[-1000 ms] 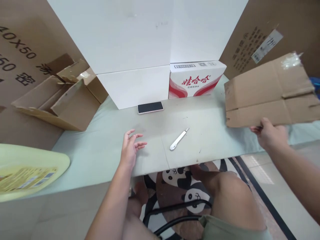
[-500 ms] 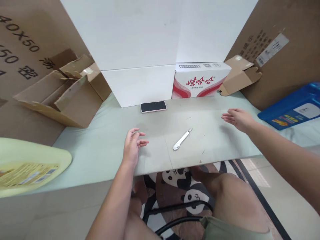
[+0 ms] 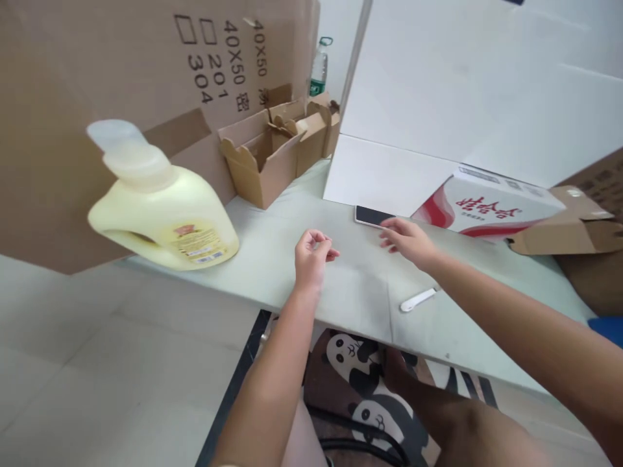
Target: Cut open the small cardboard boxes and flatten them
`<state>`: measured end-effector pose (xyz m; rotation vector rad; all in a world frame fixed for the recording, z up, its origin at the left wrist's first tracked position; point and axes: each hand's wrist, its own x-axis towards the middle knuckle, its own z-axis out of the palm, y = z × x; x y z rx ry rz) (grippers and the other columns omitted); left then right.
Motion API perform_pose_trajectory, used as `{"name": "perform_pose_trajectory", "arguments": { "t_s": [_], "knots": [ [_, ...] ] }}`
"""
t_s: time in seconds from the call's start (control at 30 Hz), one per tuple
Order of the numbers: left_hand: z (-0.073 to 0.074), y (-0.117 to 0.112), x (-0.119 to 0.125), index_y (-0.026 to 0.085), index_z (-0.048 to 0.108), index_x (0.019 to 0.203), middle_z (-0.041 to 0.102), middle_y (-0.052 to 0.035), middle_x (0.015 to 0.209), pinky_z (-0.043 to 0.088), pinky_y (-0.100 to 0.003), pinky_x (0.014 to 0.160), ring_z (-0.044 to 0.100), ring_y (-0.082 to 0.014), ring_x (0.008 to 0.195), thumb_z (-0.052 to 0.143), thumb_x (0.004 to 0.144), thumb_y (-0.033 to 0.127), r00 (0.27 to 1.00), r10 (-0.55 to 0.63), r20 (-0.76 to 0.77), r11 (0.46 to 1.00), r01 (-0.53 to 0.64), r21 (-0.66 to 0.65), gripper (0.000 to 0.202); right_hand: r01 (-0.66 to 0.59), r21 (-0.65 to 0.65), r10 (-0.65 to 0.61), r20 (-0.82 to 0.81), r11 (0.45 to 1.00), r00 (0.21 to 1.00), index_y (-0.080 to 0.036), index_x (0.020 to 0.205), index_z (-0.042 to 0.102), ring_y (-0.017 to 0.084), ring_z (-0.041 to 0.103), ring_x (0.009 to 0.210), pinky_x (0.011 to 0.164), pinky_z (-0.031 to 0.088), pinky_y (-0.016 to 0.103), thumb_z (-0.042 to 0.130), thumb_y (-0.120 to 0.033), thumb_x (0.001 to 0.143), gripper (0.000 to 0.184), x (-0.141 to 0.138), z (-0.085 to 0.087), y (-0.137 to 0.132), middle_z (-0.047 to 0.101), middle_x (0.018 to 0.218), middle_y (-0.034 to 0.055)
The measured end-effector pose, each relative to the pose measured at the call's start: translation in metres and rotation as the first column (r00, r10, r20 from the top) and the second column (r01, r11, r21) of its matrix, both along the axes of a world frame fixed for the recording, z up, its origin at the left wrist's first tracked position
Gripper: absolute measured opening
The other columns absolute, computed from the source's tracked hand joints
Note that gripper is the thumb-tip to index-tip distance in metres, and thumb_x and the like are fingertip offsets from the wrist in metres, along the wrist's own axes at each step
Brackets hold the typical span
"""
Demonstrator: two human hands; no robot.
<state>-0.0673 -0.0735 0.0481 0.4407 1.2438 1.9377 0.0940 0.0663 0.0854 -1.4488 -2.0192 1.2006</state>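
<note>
My left hand (image 3: 311, 256) hovers over the middle of the table (image 3: 263, 250), a little back from the near edge. Its fingers are curled in on themselves with the tips close to the thumb, and they hold nothing. My right hand (image 3: 406, 240) reaches further in and lies flat. Its fingers are spread wide and empty, and their tips are at the near edge of the phone (image 3: 370, 215). I cannot tell whether they touch it.

The phone lies face up and dark, right against the foot of the white box (image 3: 384, 175), so there is no room behind it. To its right the red and white carton (image 3: 487, 209) closes that side, with a folded cardboard piece (image 3: 567, 235) beyond it.

The widest bare stretch of table runs leftward from my left hand. It ends at the yellow bottle (image 3: 163, 217), which lies on its side near the table's left end, with a large cardboard panel (image 3: 97, 78) behind it. Small open cardboard boxes (image 3: 265, 162) crowd the far left corner, and a green-capped bottle (image 3: 320, 65) stands behind them.

A white cutter (image 3: 418, 299) lies under my right forearm, close to the near edge and well apart from both hands. Below that edge are my knees and a panda mat (image 3: 357, 373).
</note>
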Motion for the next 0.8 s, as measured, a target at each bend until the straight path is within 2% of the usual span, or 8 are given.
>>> {"name": "perform_pose_trajectory", "arguments": {
  "t_s": [0.07, 0.2, 0.33, 0.43, 0.53, 0.6, 0.73, 0.8],
  "knots": [
    [0.001, -0.001, -0.008, 0.020, 0.045, 0.072, 0.054, 0.0059, 0.077, 0.044, -0.021, 0.054, 0.058, -0.0055, 0.049, 0.062, 0.065, 0.028, 0.997, 0.075, 0.023, 0.997, -0.076, 0.024, 0.020, -0.200, 0.101, 0.195, 0.055, 0.975, 0.979, -0.021, 0.111, 0.058, 0.015, 0.069, 0.071, 0.059, 0.053, 0.026, 0.056, -0.021, 0.085, 0.026, -0.056, -0.002, -0.004, 0.070, 0.095, 0.0045],
    [-0.001, 0.000, -0.023, 0.020, 0.044, 0.071, 0.052, 0.0061, 0.071, 0.042, -0.022, 0.054, 0.058, -0.0067, 0.049, 0.059, 0.068, 0.024, 0.990, 0.137, 0.023, 0.990, -0.137, 0.031, 0.015, -0.485, 0.341, 0.461, 0.153, 0.805, 0.874, -0.024, 0.140, 0.044, 0.021, 0.070, 0.076, 0.081, 0.056, 0.039, 0.052, -0.017, 0.082, 0.059, -0.161, 0.004, -0.013, 0.073, 0.091, 0.0026],
    [-0.004, 0.002, -0.035, 0.020, 0.046, 0.072, 0.052, 0.0060, 0.070, 0.043, -0.023, 0.054, 0.058, -0.0078, 0.050, 0.057, 0.070, 0.020, 0.990, 0.143, 0.005, 0.990, -0.143, 0.017, 0.010, -0.546, 0.469, 0.502, 0.229, 0.694, 0.834, -0.025, 0.151, 0.031, 0.026, 0.070, 0.090, 0.091, 0.052, 0.049, 0.049, -0.011, 0.079, 0.075, -0.241, 0.014, -0.013, 0.073, 0.100, 0.0044],
    [-0.006, 0.001, -0.039, 0.020, 0.047, 0.072, 0.051, 0.0061, 0.068, 0.043, -0.024, 0.054, 0.059, -0.0091, 0.050, 0.056, 0.072, 0.020, 0.989, 0.146, -0.010, 0.989, -0.145, 0.020, 0.010, -0.515, 0.502, 0.405, 0.318, 0.695, 0.857, -0.018, 0.141, 0.044, 0.032, 0.066, 0.105, 0.096, 0.048, 0.054, 0.051, -0.012, 0.080, 0.062, -0.269, 0.019, -0.007, 0.069, 0.112, 0.0111],
    [-0.007, -0.003, -0.040, 0.020, 0.046, 0.072, 0.051, 0.0054, 0.068, 0.042, -0.025, 0.054, 0.058, -0.0094, 0.051, 0.055, 0.073, 0.018, 0.975, 0.217, -0.039, 0.976, -0.216, 0.036, 0.009, -0.435, 0.551, 0.289, 0.333, 0.712, 0.897, -0.015, 0.122, 0.058, 0.033, 0.065, 0.103, 0.095, 0.048, 0.054, 0.052, -0.019, 0.084, 0.039, -0.258, 0.021, -0.006, 0.070, 0.110, 0.0141],
    [-0.004, -0.008, -0.042, 0.021, 0.045, 0.075, 0.050, 0.0049, 0.071, 0.042, -0.025, 0.056, 0.056, -0.0085, 0.052, 0.054, 0.073, 0.015, 0.915, 0.400, -0.059, 0.915, -0.394, 0.087, 0.010, -0.370, 0.585, 0.262, 0.265, 0.722, 0.928, -0.017, 0.111, 0.062, 0.030, 0.067, 0.093, 0.091, 0.050, 0.050, 0.052, -0.026, 0.088, 0.027, -0.225, 0.022, -0.010, 0.071, 0.101, 0.0110],
    [0.003, -0.020, -0.054, 0.023, 0.041, 0.087, 0.048, 0.0022, 0.086, 0.046, -0.029, 0.071, 0.056, -0.0093, 0.067, 0.051, 0.073, 0.010, 0.627, 0.778, -0.050, 0.612, -0.737, 0.287, 0.021, -0.308, 0.574, 0.326, 0.075, 0.759, 0.943, -0.021, 0.105, 0.062, 0.024, 0.069, 0.084, 0.078, 0.055, 0.039, 0.052, -0.039, 0.091, 0.024, -0.110, 0.024, -0.029, 0.072, 0.096, 0.0059],
    [0.001, -0.023, -0.061, 0.024, 0.041, 0.090, 0.047, 0.0002, 0.090, 0.046, -0.031, 0.079, 0.057, -0.0116, 0.078, 0.051, 0.076, 0.010, 0.606, 0.792, -0.071, 0.597, -0.746, 0.297, 0.022, -0.239, 0.591, 0.265, 0.044, 0.770, 0.963, -0.023, 0.109, 0.062, 0.022, 0.068, 0.083, 0.077, 0.055, 0.037, 0.057, -0.040, 0.090, 0.026, -0.040, 0.022, -0.038, 0.071, 0.104, 0.0067]
  ]
}}
